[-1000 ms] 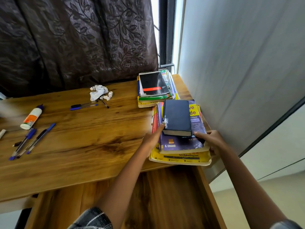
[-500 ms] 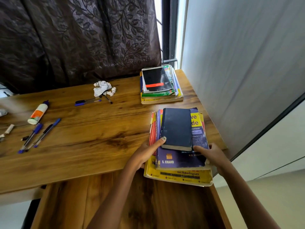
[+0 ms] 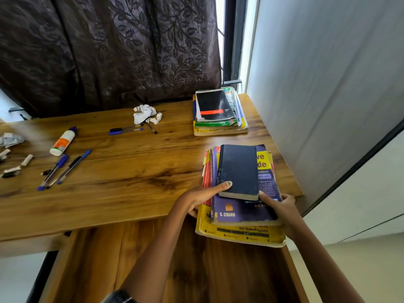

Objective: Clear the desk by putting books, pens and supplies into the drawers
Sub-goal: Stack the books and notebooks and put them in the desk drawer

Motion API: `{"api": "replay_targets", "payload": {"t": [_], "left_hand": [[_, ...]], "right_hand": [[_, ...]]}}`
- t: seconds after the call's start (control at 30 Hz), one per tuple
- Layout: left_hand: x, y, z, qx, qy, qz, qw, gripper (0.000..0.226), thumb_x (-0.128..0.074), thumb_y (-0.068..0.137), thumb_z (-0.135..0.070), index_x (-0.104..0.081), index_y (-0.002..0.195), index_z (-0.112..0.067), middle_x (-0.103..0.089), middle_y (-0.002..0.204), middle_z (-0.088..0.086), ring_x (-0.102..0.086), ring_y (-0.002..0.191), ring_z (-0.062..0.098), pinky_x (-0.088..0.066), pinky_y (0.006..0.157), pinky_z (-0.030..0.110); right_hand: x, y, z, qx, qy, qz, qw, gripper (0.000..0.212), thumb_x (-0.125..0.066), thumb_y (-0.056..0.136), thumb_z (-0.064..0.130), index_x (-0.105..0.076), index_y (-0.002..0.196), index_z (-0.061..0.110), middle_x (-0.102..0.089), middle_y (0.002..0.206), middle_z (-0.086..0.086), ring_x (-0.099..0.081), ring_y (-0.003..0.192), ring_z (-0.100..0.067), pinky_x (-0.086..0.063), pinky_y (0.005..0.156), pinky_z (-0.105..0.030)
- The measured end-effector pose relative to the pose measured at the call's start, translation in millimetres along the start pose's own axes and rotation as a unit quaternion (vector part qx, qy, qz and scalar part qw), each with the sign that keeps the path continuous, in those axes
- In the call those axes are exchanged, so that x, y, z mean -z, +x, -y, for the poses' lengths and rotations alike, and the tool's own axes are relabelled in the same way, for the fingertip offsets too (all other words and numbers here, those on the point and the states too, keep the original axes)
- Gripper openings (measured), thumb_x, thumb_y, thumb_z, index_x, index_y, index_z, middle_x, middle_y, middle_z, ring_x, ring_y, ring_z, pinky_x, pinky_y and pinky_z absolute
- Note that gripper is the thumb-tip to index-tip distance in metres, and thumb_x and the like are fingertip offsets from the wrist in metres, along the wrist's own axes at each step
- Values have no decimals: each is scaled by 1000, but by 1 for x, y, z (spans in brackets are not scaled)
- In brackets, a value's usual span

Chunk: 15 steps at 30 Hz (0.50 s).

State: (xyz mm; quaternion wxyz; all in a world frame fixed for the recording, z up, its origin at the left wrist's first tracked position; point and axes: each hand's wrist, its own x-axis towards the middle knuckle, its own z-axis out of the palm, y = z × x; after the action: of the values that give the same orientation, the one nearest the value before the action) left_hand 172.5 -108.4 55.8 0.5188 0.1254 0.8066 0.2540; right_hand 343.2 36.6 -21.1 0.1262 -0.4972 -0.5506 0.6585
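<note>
My two arms are bare from the wrist up as far as I can see them. The nail on my left thumb (image 3: 228,183) is painted green. My left hand (image 3: 200,197) and right hand (image 3: 279,204) carry no ring or band that shows. At the bottom edge, round my left arm, sits the dark cuff of a sleeve (image 3: 119,297); its pattern is too blurred to make out.
</note>
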Motion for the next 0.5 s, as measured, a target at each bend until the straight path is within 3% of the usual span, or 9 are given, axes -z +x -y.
{"api": "replay_targets", "payload": {"t": [0.07, 0.13, 0.23, 0.33, 0.43, 0.5], "left_hand": [[-1, -5, 10, 0, 6, 9, 1000, 102, -49, 70, -78, -23, 148, -19, -28, 154, 12, -33, 137, 33, -36, 104, 48], [-5, -13, 24, -2, -10, 11, 1000, 106, -52, 66, -78, -23, 149, -18, -28, 154, 11, -32, 138, 32, -34, 107, 50], [-12, -26, 51, 10, -25, 7, 1000, 104, -55, 68, -74, -20, 148, -18, -31, 153, 9, -35, 136, 30, -36, 104, 51], [-19, -38, 79, 3, -45, 5, 999, 95, -58, 73, -67, -21, 148, -21, -31, 153, 6, -35, 136, 28, -37, 102, 48], [-22, -52, 104, -26, -70, -15, 997, 85, -58, 80, -56, -21, 147, -21, -33, 151, 1, -36, 136, 22, -36, 98, 35], [-18, -59, 125, -35, -88, -12, 995, 92, -62, 73, -64, -24, 147, -23, -38, 148, -2, -39, 133, 18, -34, 96, 28]], "right_hand": [[3, -10, -2, -10, 9, 60, 998, 72, -74, 65, 39, -48, 122, 4, -66, 107, -14, -68, 87, -26, -54, 64, -30], [7, -22, -7, -32, 19, 133, 990, 68, -77, 63, 39, -55, 117, 6, -71, 100, -15, -70, 88, -30, -56, 68, -34], [13, -37, -17, -59, 10, 223, 973, 81, -84, 53, 42, -51, 120, 9, -70, 106, -15, -68, 98, -32, -58, 75, -38], [13, -50, -27, -82, 18, 286, 954, 82, -82, 54, 33, -47, 124, 9, -67, 114, -17, -65, 105, -34, -54, 86, -45], [5, -66, -34, -90, 13, 315, 945, 82, -85, 54, 30, -48, 124, 9, -66, 115, -17, -64, 107, -34, -50, 94, -50], [-3, -78, -38, -93, -1, 339, 936, 85, -87, 51, 29, -49, 124, 8, -67, 115, -16, -64, 106, -33, -50, 93, -49]]}}
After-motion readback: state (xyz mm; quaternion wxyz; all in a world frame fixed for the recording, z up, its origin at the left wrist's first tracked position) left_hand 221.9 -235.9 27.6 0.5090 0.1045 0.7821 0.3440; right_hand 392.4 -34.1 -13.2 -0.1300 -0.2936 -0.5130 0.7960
